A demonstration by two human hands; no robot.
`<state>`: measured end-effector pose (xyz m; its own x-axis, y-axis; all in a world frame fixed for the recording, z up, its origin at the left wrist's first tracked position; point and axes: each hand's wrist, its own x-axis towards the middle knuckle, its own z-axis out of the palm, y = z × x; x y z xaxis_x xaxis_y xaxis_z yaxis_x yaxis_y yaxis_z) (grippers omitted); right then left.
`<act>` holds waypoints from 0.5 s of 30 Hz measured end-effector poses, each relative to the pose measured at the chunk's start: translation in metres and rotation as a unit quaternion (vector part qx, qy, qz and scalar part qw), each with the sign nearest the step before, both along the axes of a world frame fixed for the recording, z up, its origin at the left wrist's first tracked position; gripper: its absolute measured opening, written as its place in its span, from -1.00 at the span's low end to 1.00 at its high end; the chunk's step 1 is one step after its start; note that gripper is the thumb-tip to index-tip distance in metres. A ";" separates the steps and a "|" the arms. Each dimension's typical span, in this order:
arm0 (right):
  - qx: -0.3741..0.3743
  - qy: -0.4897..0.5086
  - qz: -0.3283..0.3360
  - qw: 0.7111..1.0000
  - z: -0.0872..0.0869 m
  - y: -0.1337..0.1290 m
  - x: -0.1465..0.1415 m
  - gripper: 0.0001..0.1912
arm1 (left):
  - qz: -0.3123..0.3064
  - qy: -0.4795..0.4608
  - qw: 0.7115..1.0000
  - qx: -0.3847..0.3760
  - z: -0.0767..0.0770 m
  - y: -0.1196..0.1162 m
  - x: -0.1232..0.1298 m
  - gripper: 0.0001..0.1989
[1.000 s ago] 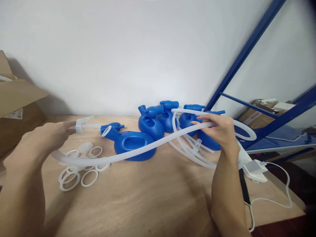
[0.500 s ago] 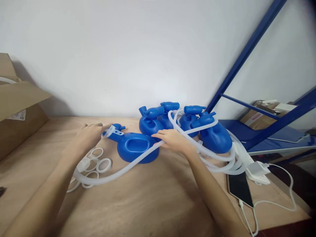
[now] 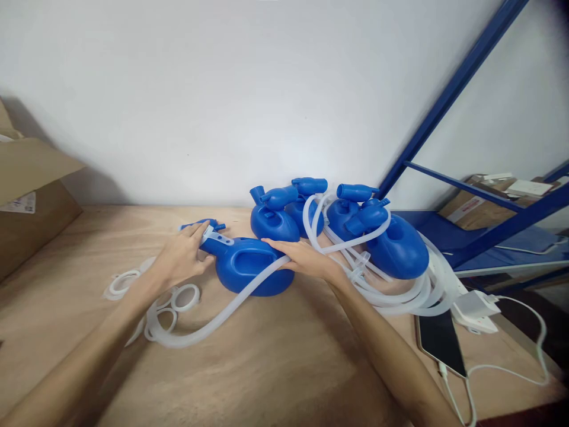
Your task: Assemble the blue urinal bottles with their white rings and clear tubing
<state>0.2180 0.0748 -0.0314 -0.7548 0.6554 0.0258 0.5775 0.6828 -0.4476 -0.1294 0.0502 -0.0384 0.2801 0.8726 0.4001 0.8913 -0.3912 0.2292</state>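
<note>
A blue plastic urinal bottle (image 3: 231, 274) lies in front of me, its neck pointing left. My left hand (image 3: 181, 256) is closed around the mouth of the neck, its fingers on a translucent white cap strap (image 3: 220, 238). The bottle's mouth is hidden behind those fingers. My right hand (image 3: 306, 260) grips the right end of the same bottle, thumb and fingers around it. A white ribbed tube (image 3: 231, 305) passes by this hand and curves down to the left. Several white rings (image 3: 185, 298) lie beneath my left forearm.
Several more blue bottles (image 3: 398, 252) with blue spouts stand toward the wall. Coiled white tubing (image 3: 413, 299) lies at right, near a phone (image 3: 441, 344) and a charger (image 3: 473, 303). An open cardboard box (image 3: 40, 225) is at left; a blue metal rack (image 3: 453, 107) is at right.
My left hand has shifted right and down, its fingers now over the cap strap at the bottle's neck. The right hand stays on the bottle's other end. The view has shifted slightly.
</note>
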 end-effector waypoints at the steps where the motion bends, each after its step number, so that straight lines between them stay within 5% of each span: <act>1: 0.001 0.002 0.000 1.000 0.000 0.000 0.001 -0.29 | 0.008 -0.015 0.999 0.027 -0.007 0.001 0.001 -0.26; 6: 0.010 0.022 0.008 1.000 -0.004 0.000 0.003 -0.31 | 0.002 -0.100 0.989 0.110 -0.034 0.005 0.010 -0.27; 15: 0.078 0.000 -0.064 0.995 0.000 0.004 -0.014 -0.48 | 0.048 -0.174 0.957 0.227 -0.043 -0.019 0.063 -0.49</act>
<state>0.2043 0.0788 -0.0313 -0.6655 0.7340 0.1352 0.6642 0.6651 -0.3414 -0.0661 0.0312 -0.0814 -0.0112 0.6020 0.7984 0.8289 -0.4411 0.3442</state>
